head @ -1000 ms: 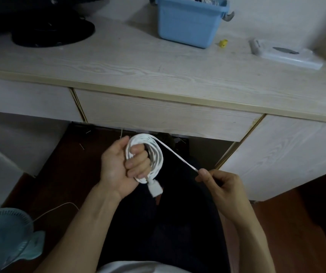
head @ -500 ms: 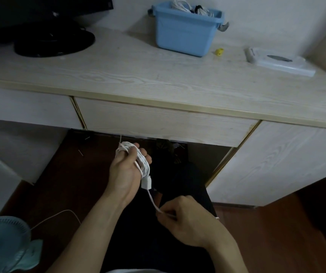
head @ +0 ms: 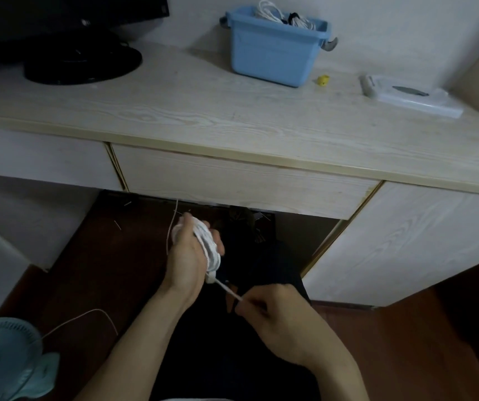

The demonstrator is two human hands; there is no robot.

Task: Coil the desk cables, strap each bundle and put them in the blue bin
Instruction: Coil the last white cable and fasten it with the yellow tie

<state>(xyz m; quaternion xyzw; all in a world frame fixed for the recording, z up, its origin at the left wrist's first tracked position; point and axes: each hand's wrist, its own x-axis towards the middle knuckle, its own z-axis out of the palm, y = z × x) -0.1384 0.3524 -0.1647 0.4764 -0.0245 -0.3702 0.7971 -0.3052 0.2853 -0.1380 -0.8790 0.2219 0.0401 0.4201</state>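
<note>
White cable coil [head: 207,250]: gripped in left hand [head: 187,256], below worktop [head: 203,111] edge. Loose cable end [head: 228,291]: pinched by right hand [head: 273,314]. Blue bin [head: 273,53]: on worktop, holding cable bundles.

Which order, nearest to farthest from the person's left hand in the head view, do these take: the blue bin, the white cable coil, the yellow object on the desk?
Measured from the left hand:
1. White cable coil, gripped in that hand, below the desk edge.
2. Blue bin, at the back of the desk.
3. Yellow object, just right of the bin.
</note>
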